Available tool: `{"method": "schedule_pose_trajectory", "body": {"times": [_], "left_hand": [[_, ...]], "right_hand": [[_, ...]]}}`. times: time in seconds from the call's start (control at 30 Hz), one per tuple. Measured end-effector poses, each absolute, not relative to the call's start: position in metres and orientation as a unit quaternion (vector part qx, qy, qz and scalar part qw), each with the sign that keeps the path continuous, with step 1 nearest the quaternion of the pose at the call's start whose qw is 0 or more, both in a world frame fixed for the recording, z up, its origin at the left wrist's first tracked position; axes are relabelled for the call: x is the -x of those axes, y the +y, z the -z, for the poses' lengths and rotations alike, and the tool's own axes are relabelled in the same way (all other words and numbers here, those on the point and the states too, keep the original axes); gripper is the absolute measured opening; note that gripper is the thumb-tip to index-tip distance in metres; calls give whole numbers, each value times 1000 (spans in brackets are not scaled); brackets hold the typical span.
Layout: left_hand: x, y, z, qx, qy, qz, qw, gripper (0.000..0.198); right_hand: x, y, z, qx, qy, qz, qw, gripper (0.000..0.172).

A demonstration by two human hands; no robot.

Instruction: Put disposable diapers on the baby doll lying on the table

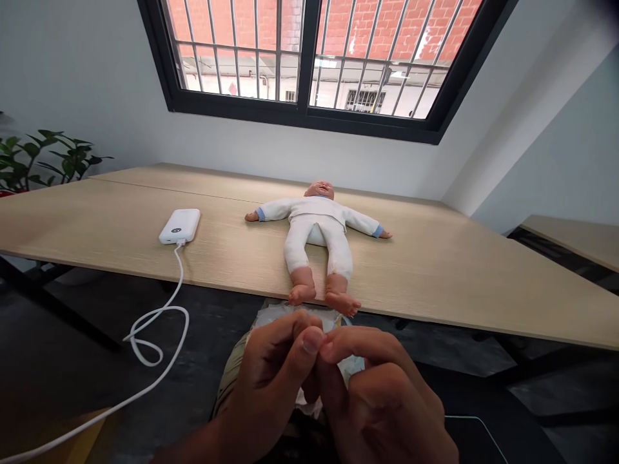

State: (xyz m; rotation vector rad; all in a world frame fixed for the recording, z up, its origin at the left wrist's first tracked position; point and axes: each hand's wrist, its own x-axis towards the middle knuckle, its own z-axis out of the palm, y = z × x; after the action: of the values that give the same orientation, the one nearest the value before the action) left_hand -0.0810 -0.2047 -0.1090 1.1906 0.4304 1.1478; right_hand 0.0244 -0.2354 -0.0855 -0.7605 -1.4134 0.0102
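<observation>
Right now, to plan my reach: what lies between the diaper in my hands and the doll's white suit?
Between the diaper and the white suit, the head view shows the doll's bare feet, overhanging the wooden table's front edge.

From here I see a barred, black-framed window [309, 58] in a white wall [97, 84], daylight on red brick outside, a pale wooden table [435, 283] above a dark floor [62, 335], and a leafy plant [43, 158] at left.

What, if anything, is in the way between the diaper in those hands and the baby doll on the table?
Nothing visible does. The left hand and right hand pinch the diaper below the table's edge, and the doll's feet reach that edge just beyond it.
</observation>
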Motion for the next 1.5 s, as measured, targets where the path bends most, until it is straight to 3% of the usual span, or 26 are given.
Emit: {"method": "schedule_pose_trajectory", "body": {"times": [0.53,1.1,1.33,1.5], "left_hand": [[81,-207,108,-518,188,-519,653,41],[80,-206,105,-538,186,-511,644,42],[82,-208,104,-529,152,-539,638,24],[83,-208,105,-537,117,-533,643,26]], "right_hand": [[-18,-242,98,337,-590,-110,726,33],[-25,-242,92,339,-603,-108,714,30],[-36,-244,89,354,-594,-122,712,34],[-31,-245,89,370,-584,-126,712,37]]}}
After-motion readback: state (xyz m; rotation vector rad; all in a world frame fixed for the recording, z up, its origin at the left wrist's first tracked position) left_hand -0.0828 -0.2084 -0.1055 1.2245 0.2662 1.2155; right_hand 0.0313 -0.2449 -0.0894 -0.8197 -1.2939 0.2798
